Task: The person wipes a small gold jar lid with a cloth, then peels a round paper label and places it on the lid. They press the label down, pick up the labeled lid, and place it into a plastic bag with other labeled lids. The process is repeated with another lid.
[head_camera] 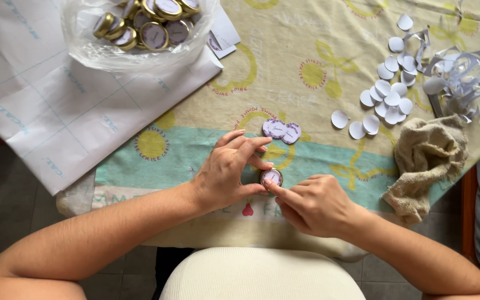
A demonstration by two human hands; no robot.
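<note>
Both hands meet near the surface's front edge: my left hand (226,173) pinches a small round gold tin (271,177) by its sides, while my right hand (310,204) presses one fingertip onto its purple label. Two loose purple stickers (281,130) lie just beyond. White paper discs (384,97) (scattered) sit toward the right edge, above a beige cloth (428,158). A clear bag of tins (143,25) occupies the far-left corner.

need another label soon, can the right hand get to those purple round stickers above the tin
Probably yes: the purple stickers lie uncovered on the cloth just beyond the small tin; the right hand is pressing that tin's top.
</note>
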